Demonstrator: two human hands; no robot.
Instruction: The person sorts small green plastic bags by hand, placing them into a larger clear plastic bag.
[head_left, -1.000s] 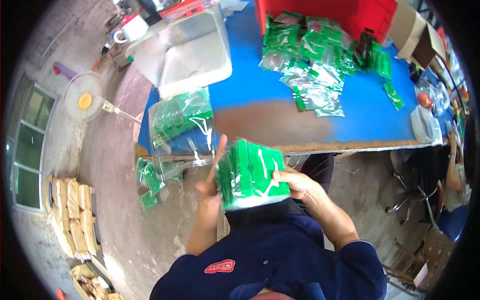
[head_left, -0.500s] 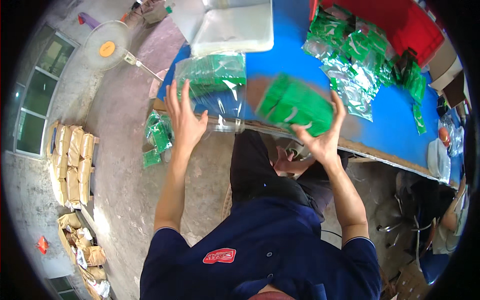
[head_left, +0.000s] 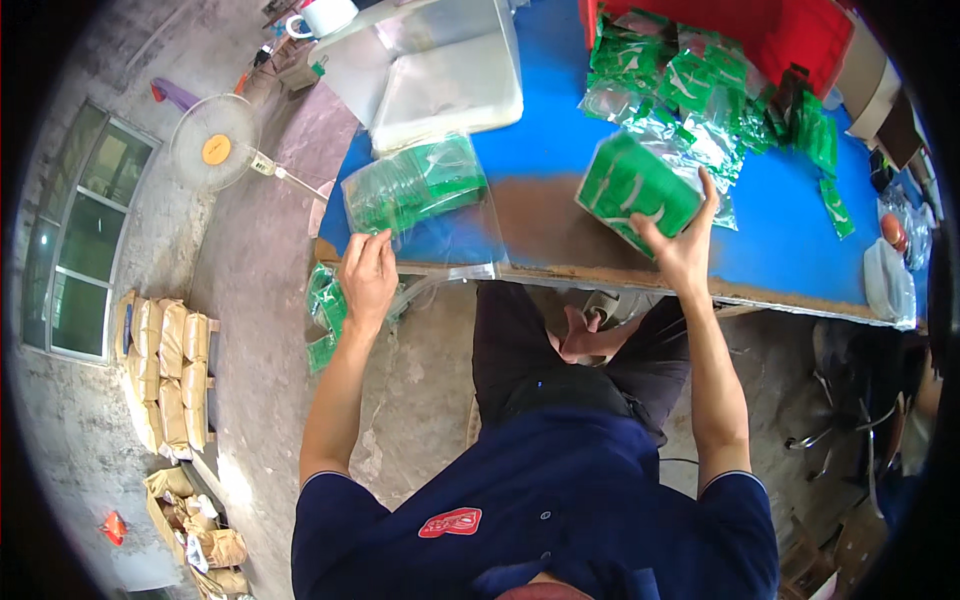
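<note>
A stack of green packets [head_left: 638, 190] is raised over the blue table, with the thumb and fingers of my right hand [head_left: 684, 248] gripping its sides. On the left of the table lies a clear plastic bag [head_left: 462, 238] with another row of green packets [head_left: 412, 188] in its far part. My left hand [head_left: 368, 278] has its fingertips pinched together on the bag's near left edge. The bag's near end hangs over the table's front edge.
A translucent plastic bin [head_left: 450, 90] stands behind the bag. Loose green packets [head_left: 700, 85] spill from a red bin [head_left: 770, 35] at the far right. More packets [head_left: 326, 300] hang below the table's left corner. A fan [head_left: 216, 148] stands on the left.
My right hand has carried the green stack to the right and tilted it up. My left hand has gone from spread fingers over the bag to a pinch at its near edge.
</note>
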